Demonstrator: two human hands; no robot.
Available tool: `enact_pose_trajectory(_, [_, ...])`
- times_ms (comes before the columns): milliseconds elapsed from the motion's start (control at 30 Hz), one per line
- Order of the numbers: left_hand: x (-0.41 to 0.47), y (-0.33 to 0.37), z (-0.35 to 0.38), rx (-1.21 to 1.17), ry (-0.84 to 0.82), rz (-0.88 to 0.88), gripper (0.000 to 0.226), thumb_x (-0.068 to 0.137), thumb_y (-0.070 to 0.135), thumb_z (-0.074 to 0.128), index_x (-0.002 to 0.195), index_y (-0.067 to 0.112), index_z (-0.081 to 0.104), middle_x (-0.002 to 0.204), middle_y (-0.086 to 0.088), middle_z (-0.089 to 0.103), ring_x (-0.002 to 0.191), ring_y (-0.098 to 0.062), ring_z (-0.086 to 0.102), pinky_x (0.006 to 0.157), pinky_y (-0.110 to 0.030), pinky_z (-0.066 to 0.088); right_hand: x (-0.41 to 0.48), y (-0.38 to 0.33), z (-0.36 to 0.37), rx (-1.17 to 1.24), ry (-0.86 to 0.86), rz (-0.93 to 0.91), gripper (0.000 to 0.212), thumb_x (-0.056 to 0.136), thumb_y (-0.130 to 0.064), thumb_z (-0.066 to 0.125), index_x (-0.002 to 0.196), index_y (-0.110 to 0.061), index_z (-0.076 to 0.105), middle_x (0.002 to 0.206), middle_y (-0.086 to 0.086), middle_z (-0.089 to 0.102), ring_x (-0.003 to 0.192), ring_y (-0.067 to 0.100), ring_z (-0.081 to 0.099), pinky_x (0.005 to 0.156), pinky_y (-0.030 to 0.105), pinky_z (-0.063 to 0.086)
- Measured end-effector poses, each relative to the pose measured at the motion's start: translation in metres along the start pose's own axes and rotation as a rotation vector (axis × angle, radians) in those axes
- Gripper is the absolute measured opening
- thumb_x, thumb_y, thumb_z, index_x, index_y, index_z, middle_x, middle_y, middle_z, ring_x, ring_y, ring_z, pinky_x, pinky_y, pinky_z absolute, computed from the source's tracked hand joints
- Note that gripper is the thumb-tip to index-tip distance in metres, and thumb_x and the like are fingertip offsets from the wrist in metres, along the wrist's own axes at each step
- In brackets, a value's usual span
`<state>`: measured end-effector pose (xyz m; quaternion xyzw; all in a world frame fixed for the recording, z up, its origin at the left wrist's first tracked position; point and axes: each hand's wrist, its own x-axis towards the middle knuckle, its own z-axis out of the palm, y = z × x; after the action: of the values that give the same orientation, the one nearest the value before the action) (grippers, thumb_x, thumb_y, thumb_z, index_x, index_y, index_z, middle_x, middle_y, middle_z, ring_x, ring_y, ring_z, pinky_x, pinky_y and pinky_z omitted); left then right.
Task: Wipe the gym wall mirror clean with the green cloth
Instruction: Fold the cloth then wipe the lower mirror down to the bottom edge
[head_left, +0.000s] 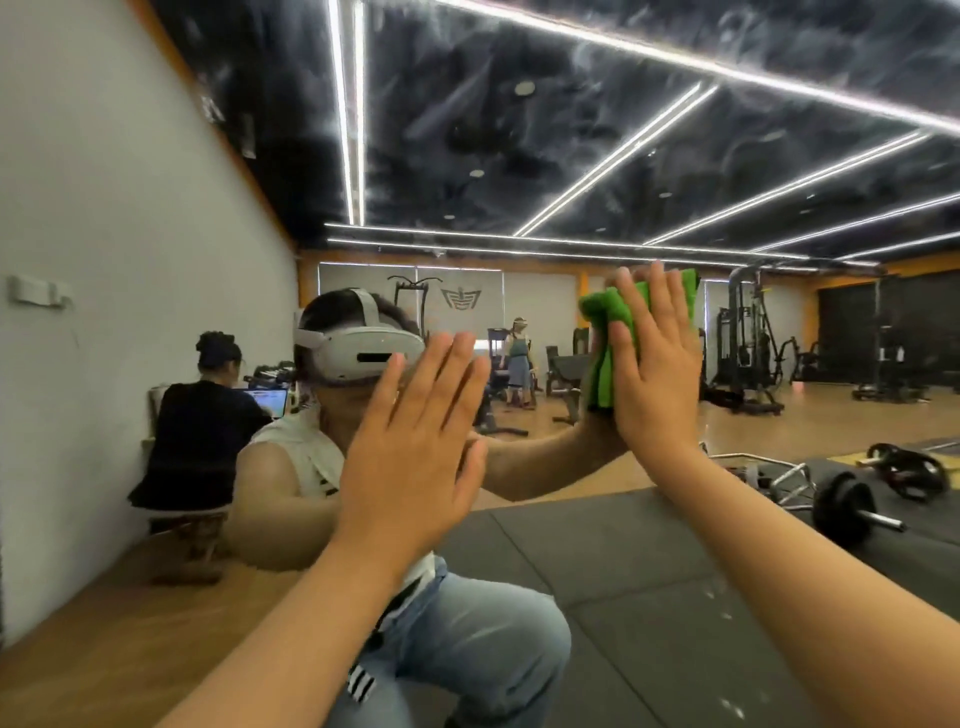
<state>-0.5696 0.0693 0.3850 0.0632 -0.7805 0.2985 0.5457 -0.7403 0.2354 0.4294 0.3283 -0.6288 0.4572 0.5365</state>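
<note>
The left hand (415, 441) lies flat on the large glass wall mirror (571, 571), fingers straight, holding nothing. The right hand (654, 358) presses the folded green terry cloth (605, 322) beneath it against the glass, fingers straight. Soft and light, the cloth would likely bunch; best palmed over its middle.

We are in a gym: the wall mirror (571, 156) reflects weight machines (748, 343), a barbell (844, 506) and black floor mats (649, 561).

The cloth (602, 312) is bright green; the ceiling (519, 130) marbled black with white light strips (618, 158); the floor mat (649, 571) grey.
</note>
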Motion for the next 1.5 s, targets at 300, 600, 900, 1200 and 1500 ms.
enact_pose_trajectory(300, [-0.004, 0.003, 0.005, 0.019, 0.012, -0.003, 0.07, 0.099, 0.04, 0.032, 0.159, 0.008, 0.02, 0.168, -0.012, 0.013, 0.155, -0.026, 0.013, 0.125, -0.047, 0.009, -0.017, -0.031, 0.014, -0.039, -0.155, -0.516, 0.046, 0.105, -0.033, 0.034, 0.15, -0.024, 0.04, 0.161, 0.004, 0.03, 0.152, 0.017, 0.014, 0.125, 0.037, 0.005])
enact_pose_trajectory(600, [-0.004, 0.005, 0.002, 0.04, 0.038, -0.004, 0.072, 0.096, 0.041, 0.036, 0.158, 0.007, 0.024, 0.167, -0.012, 0.015, 0.154, -0.026, 0.014, 0.126, -0.043, 0.004, -0.007, -0.036, 0.015, 0.032, -0.088, -0.309, 0.049, 0.104, -0.034, 0.032, 0.151, -0.022, 0.04, 0.163, 0.006, 0.027, 0.152, 0.019, 0.012, 0.125, 0.036, -0.002])
enact_pose_trajectory(900, [-0.022, 0.013, 0.005, 0.097, -0.014, -0.02, 0.077, 0.093, 0.046, 0.035, 0.157, 0.003, 0.027, 0.167, -0.015, 0.016, 0.154, -0.03, 0.015, 0.126, -0.047, 0.006, -0.022, 0.05, -0.02, 0.027, -0.024, -0.016, 0.047, 0.105, -0.039, 0.029, 0.152, -0.038, 0.028, 0.164, -0.012, 0.013, 0.152, 0.0, -0.002, 0.125, 0.049, 0.01])
enact_pose_trajectory(1200, [-0.014, 0.048, -0.003, 0.069, 0.012, 0.118, 0.071, 0.099, 0.04, 0.032, 0.158, 0.003, 0.022, 0.168, -0.015, 0.012, 0.155, -0.027, 0.01, 0.126, -0.042, 0.001, -0.1, 0.065, -0.017, -0.12, -0.246, -0.778, 0.043, 0.109, -0.036, 0.033, 0.151, -0.027, 0.034, 0.161, 0.002, 0.029, 0.152, 0.017, 0.02, 0.124, 0.043, 0.015])
enact_pose_trajectory(1500, [0.031, 0.105, 0.02, -0.064, 0.063, 0.009, 0.064, 0.103, 0.032, 0.03, 0.159, 0.005, 0.017, 0.168, -0.011, 0.011, 0.155, -0.023, 0.01, 0.125, -0.043, 0.007, -0.133, 0.047, 0.004, 0.054, -0.046, -0.293, 0.046, 0.106, -0.03, 0.042, 0.151, -0.02, 0.04, 0.161, 0.009, 0.031, 0.152, 0.022, 0.02, 0.123, 0.049, 0.016])
